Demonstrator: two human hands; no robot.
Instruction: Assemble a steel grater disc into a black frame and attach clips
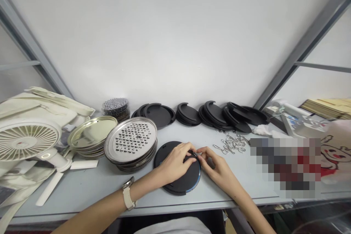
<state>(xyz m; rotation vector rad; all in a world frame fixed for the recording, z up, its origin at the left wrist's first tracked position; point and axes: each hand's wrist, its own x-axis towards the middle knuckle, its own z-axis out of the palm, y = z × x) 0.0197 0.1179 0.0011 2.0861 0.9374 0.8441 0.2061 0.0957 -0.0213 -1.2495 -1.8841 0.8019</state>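
A round black disc-shaped case (181,184) lies flat on the table in front of me, with a blue strip showing along its lower right edge. My left hand (177,162) rests over it, thumb and fingers bent together at its upper right edge. There the fingertips meet a small metal clip (195,154). My right hand (215,164) pinches the same clip from the right. The clip is partly covered by fingers, so its exact shape and whether it is attached to the case do not show. Several similar wire-loop clips (231,144) lie in a loose pile beyond my right hand.
Stacked grater discs (131,140) and gold-coloured round plates (93,133) stand to the left, beside a white fan (27,140). Black round holders (188,114) line the wall. Behind the plates are tubs of small parts (115,106). Yellowish envelopes (329,108) sit far right.
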